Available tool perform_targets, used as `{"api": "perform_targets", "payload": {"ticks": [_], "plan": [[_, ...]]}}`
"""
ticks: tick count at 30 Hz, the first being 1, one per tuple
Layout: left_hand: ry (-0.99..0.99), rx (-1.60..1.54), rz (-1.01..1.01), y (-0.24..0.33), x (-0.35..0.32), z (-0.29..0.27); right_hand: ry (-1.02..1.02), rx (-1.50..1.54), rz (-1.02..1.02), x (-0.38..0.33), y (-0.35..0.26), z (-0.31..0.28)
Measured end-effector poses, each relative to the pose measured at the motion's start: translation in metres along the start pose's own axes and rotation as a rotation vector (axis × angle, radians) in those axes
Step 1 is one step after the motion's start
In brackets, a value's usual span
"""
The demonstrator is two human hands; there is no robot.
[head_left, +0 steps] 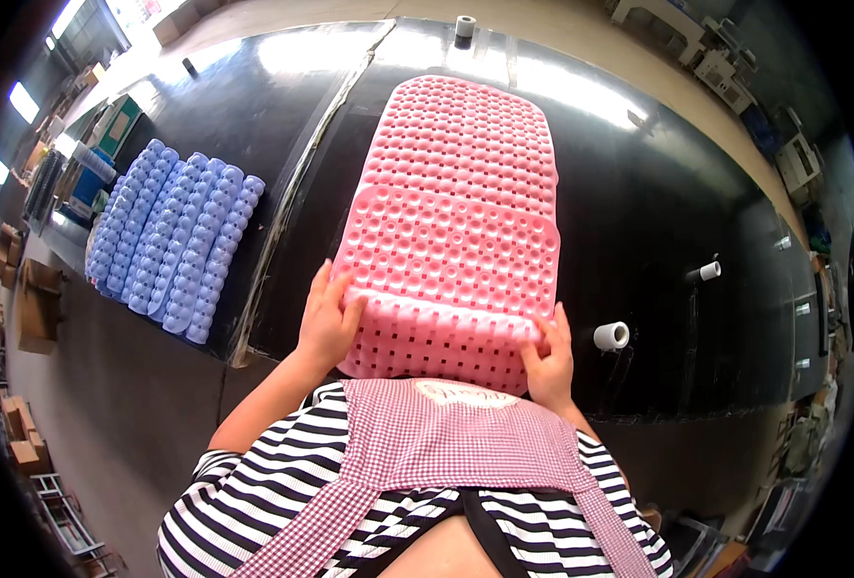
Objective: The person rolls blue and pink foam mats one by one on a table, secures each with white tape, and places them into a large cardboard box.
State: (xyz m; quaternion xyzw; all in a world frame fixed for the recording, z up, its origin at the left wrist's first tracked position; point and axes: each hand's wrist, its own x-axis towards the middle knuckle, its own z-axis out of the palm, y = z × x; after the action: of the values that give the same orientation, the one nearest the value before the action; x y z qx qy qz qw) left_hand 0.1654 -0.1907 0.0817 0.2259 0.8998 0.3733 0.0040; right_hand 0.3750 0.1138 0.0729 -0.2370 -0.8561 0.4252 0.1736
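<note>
A pink bath mat [451,246] with rows of round cups and small square holes lies on the black table in front of me. Its near part is bent up into a rounded fold, and the layer beyond the fold lies over a flat pink stretch [466,130] reaching farther away. I cannot tell whether that is the same mat or another beneath. My left hand [327,323] grips the left end of the fold, its thumb on the mat and fingers along the edge. My right hand [549,358] holds the right end the same way, fingertips curled over the edge.
Several rolled blue mats [176,241] lie side by side at the left of the black table [668,212]. White rolls [611,336] stand or lie to the right and at the far edge. Cardboard boxes [37,303] are on the floor at left.
</note>
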Motion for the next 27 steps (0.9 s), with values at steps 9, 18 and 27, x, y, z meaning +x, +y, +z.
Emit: {"api": "perform_targets", "payload": {"ticks": [9, 18, 27], "plan": [[-0.288, 0.068, 0.509, 0.06, 0.045, 0.032, 0.16, -0.37, -0.106, 0.109, 0.004, 0.019], [-0.333, 0.446, 0.433, 0.088, 0.08, 0.061, 0.423, -0.087, -0.03, 0.136, 0.027, -0.046], [-0.434, 0.548, 0.415, 0.097, 0.132, 0.065, -0.079, -0.273, 0.401, 0.067, 0.131, -0.145]]}}
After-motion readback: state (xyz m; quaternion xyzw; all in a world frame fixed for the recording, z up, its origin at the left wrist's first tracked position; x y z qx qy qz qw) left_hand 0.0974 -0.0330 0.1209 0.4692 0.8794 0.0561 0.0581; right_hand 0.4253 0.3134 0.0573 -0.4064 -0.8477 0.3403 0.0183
